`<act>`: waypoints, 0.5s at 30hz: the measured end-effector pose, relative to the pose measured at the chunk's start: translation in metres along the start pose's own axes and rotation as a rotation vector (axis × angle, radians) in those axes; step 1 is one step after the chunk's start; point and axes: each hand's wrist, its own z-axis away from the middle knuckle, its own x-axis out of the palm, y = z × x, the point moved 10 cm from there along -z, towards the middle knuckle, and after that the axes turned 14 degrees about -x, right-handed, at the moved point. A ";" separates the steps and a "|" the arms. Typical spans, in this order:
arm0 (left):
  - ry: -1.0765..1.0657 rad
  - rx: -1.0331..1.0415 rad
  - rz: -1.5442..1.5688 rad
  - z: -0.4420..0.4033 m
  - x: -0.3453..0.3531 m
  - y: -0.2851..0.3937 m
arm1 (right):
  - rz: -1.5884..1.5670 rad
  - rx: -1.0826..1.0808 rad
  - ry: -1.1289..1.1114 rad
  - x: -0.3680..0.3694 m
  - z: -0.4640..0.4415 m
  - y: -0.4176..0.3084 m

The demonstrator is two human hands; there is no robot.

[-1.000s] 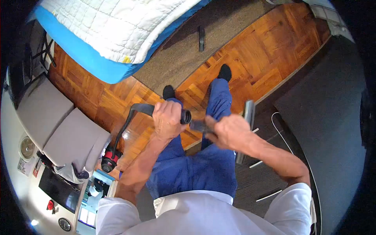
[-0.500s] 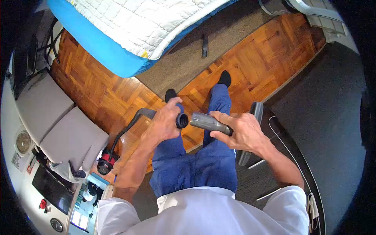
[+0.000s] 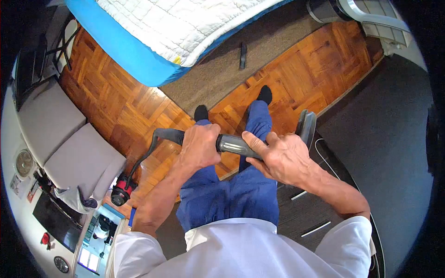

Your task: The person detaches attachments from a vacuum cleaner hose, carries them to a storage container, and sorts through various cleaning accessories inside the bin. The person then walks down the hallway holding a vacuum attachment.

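My left hand point(image 3: 201, 146) is wrapped round the end of a black vacuum hose point(image 3: 168, 134). From there the hose curves down to a red and black vacuum cleaner point(image 3: 122, 190) on the floor at the left. My right hand point(image 3: 286, 155) grips the grey neck of a vacuum floor head point(image 3: 306, 127), whose wide dark end shows beyond my knuckles. Between my hands, the neck's tube point(image 3: 235, 144) meets the hose end in line. How deep it sits inside is hidden by my left fingers.
A bed point(image 3: 125, 58) with a white quilt stands ahead, beside a brown rug point(image 3: 218, 78) with a dark flat bar point(image 3: 242, 55) on it. A grey sofa point(image 3: 83, 157) is at the left. A dark surface point(image 3: 371, 153) fills the right, with a white cable along its edge.
The hose end and the floor head's tube were apart, with the hose opening showing; now they meet. My hands have come together, and the hose opening has turned toward the tube.
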 end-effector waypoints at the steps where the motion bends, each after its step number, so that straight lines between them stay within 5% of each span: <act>1: 0.059 0.006 -0.005 0.003 -0.005 0.000 | -0.047 0.028 -0.011 0.001 0.000 0.002; 9: 0.181 0.116 -0.031 0.014 -0.010 0.012 | -0.239 0.086 -0.133 0.016 0.001 0.006; 15: 0.082 0.184 0.016 0.013 -0.007 0.011 | -0.056 -0.037 -0.047 0.014 -0.002 -0.008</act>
